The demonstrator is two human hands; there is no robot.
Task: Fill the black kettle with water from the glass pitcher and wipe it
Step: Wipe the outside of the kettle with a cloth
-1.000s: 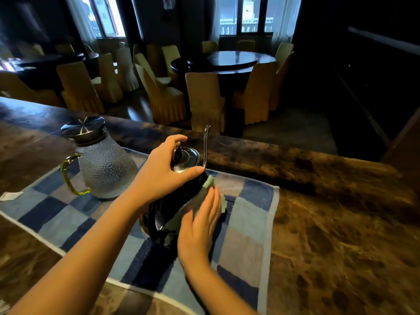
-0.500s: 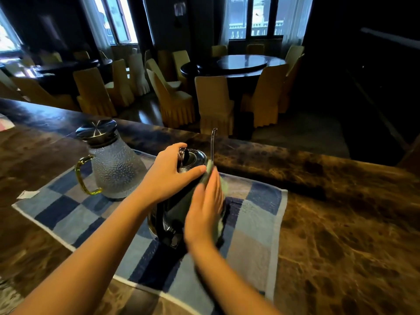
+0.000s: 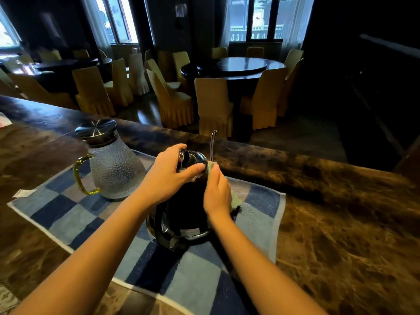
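Black kettle (image 3: 186,208) upright on blue-check towel (image 3: 68,214), mid-counter, lid (image 3: 193,159) on, thin gooseneck spout (image 3: 212,144) on far side. L hand (image 3: 169,176) clamped over the top: fingers over lid, thumb wrapped along near rim, steadying it. R hand (image 3: 217,192) flat, fingers straight, pressing green cloth (image 3: 236,200) against kettle's right side, up near rim; not curled round the cloth as far as visible. Glass pitcher (image 3: 116,169) upright on same towel, to the left, apart from kettle, steel cap on, yellow-green handle; water level unreadable thru textured glass. Towel lies on brown marble counter (image 3: 341,223); dining rm w/ round tables + covered chairs beyond. Progress, judged: fill prob done, as pitcher is set down + capped and kettle closed, tho water inside not visible. Wipe step underway on right side; left side, base + handle likely left
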